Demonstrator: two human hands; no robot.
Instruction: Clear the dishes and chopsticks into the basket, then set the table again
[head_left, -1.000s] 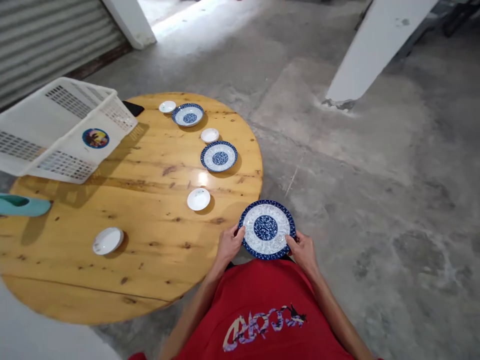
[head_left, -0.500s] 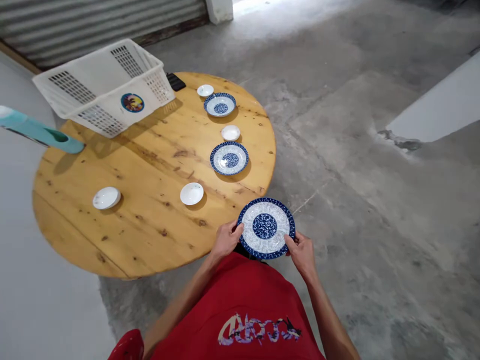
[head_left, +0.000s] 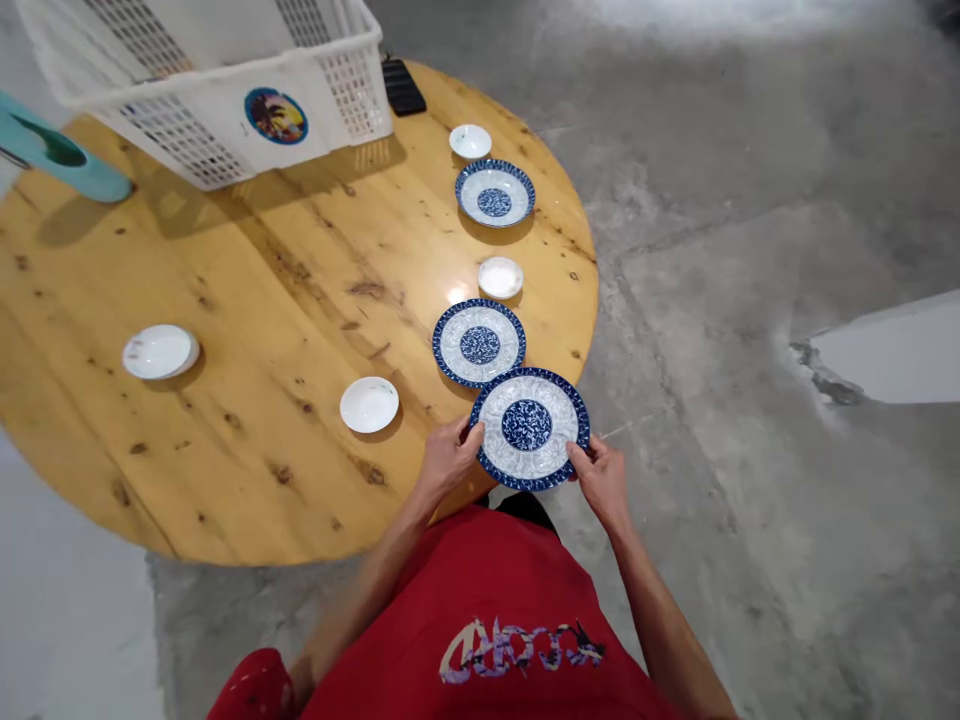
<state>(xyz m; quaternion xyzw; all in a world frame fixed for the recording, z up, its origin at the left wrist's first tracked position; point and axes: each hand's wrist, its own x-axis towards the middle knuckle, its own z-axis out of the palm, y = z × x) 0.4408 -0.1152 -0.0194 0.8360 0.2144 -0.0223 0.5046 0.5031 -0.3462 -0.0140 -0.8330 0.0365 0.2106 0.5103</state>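
Between my two hands I hold a blue-and-white patterned plate (head_left: pixel 526 426), face up over the near right edge of the table. My left hand (head_left: pixel 448 457) grips its left rim, thumb on top. On the opposite rim my right hand (head_left: pixel 602 482) is closed the same way. Just beyond, a second blue-and-white plate (head_left: pixel 478 344) lies on the table, its near edge partly covered in view by the held one. A white bowl (head_left: pixel 370 405) stands to the left of my left hand. Another small white bowl (head_left: pixel 500 278) sits behind the second plate.
On the round wooden table (head_left: pixel 247 450) are a third blue-and-white plate (head_left: pixel 495 193), a far white bowl (head_left: pixel 470 142) and stacked-looking white bowls (head_left: pixel 160 352). At the back stand a white plastic basket (head_left: pixel 217 125), a black phone-like object (head_left: pixel 403 86) and a turquoise holder (head_left: pixel 67 150).
My view has moved closer to the table and tilted down. The held plate is now nearer the second plate and overlaps it in view. Both hands keep their hold.
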